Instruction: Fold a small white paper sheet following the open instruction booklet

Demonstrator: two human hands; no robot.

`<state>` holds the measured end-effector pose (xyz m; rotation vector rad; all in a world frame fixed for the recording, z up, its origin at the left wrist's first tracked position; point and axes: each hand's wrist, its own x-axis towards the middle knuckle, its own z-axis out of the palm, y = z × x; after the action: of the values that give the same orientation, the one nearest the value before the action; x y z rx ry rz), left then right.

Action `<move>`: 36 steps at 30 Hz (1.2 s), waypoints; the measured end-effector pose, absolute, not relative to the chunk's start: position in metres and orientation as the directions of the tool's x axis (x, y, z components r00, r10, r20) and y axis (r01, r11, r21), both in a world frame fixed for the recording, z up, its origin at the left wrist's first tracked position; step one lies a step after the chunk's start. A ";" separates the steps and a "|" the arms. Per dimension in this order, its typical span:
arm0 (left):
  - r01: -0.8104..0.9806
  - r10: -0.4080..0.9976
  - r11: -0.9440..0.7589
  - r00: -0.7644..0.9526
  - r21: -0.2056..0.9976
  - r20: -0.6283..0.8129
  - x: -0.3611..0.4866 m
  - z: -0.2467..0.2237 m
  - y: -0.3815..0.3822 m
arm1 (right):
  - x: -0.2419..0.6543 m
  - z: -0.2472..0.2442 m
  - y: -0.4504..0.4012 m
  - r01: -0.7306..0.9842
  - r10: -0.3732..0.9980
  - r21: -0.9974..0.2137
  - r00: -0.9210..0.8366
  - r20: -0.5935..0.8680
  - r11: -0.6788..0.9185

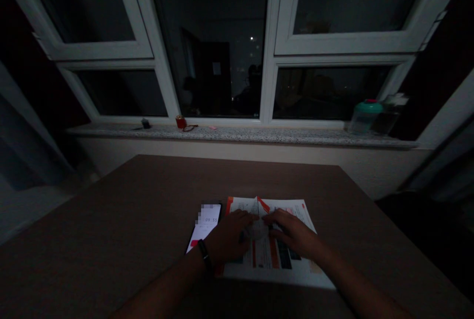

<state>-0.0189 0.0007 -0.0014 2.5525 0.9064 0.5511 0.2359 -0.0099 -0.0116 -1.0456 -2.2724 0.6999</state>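
Observation:
An open printed booklet or leaflet (266, 272) with orange, white and dark blocks lies on the brown table in front of me. My left hand (235, 232), wearing a black wristband (204, 255), rests over its left part with bent fingers. From the right, my right hand (292, 232) reaches over the print, fingers curled towards the left hand. Between the fingertips is a pale, see-through patch (258, 231), too dim to name. A pointed piece of paper with an orange edge (262, 204) rises just beyond my fingers. The fingertips' exact grip is hidden.
A lit phone (203, 222) showing a timer lies left of the booklet. Along the granite sill (240, 134) stand a small dark bottle (145, 123), a red jar (180, 122) and a teal-topped container (366, 114). Behind is a dark window.

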 end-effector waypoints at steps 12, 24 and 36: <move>0.600 0.732 -0.675 0.617 0.430 0.289 -0.011 -0.011 0.002 | 0.230 -0.018 -0.007 0.631 0.834 -0.551 -0.470 0.289 0.546; 0.634 0.745 -0.653 0.635 0.416 0.203 -0.008 -0.017 0.017 | 0.228 -0.020 0.002 0.756 0.848 -0.387 -0.486 0.210 0.529; 0.605 0.678 -0.728 0.704 0.321 0.211 -0.007 -0.008 0.017 | 0.233 -0.021 0.002 0.707 0.805 -0.388 -0.540 0.245 0.592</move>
<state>-0.0073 0.0166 -0.0083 2.6846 1.0270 0.4658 0.2325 0.0020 -0.0211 -1.2146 -2.4261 0.3402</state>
